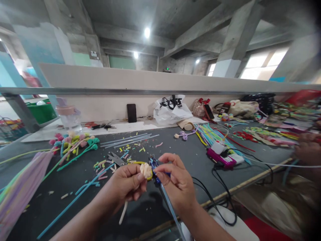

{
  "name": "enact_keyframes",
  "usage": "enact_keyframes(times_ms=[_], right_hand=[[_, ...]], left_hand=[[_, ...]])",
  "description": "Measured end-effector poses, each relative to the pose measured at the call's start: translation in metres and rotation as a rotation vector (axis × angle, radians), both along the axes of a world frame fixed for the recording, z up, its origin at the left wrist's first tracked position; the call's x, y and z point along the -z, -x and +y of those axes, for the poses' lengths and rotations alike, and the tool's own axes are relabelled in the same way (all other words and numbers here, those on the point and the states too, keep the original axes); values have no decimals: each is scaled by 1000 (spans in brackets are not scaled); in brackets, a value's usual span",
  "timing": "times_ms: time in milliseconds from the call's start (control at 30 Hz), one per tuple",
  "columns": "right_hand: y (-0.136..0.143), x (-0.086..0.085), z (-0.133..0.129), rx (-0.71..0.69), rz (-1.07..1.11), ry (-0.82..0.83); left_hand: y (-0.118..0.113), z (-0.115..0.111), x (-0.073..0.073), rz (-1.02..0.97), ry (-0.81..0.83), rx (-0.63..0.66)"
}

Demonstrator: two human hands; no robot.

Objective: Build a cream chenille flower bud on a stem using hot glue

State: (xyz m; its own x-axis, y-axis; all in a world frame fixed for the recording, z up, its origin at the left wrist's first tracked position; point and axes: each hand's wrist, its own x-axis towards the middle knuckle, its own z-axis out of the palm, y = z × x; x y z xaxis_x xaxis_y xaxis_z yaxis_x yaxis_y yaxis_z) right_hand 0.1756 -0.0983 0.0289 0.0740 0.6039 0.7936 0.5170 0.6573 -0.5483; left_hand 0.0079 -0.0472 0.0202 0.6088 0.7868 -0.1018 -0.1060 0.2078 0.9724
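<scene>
My left hand point(130, 182) pinches a cream fuzzy flower point(145, 170), and a pale stem hangs below that hand. Close to its right, my right hand point(174, 177) has its thumb and fingers bent together at a dark blue tool or clump point(153, 164); what exactly the fingertips hold is too small to tell. A clear bluish stick point(172, 209) runs down from there toward the bottom edge. Yellow stem material shows behind the flower. Scissors point(116, 159) lie just beyond my left hand, among short cut pieces.
Fuzzy flowers point(75, 142) and a pastel stem bundle point(27, 187) lie left. Behind stand a phone point(131, 113) and a white bag point(172, 110). A purple device point(220, 159) with cables sits right of my hands. Another person's hand point(308, 147) shows at the right edge.
</scene>
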Motion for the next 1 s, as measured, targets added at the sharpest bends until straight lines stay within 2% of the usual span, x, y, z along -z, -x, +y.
enact_keyframes(times_ms=[200, 433, 667, 867, 1000], right_hand=[[7, -2, -4, 88, -182, -159], [7, 2, -2, 154, -276, -133], [11, 8, 0, 126, -245, -131], [7, 7, -2, 21, -170, -49], [7, 7, -2, 67, -146, -87]], left_hand=[[-2, -1, -1, 14, 21, 6], [-5, 0, 4, -8, -2, 21], [-4, -1, 1, 32, -2, -18], [-2, 3, 4, -19, -10, 69], [-1, 6, 7, -59, -6, 101]])
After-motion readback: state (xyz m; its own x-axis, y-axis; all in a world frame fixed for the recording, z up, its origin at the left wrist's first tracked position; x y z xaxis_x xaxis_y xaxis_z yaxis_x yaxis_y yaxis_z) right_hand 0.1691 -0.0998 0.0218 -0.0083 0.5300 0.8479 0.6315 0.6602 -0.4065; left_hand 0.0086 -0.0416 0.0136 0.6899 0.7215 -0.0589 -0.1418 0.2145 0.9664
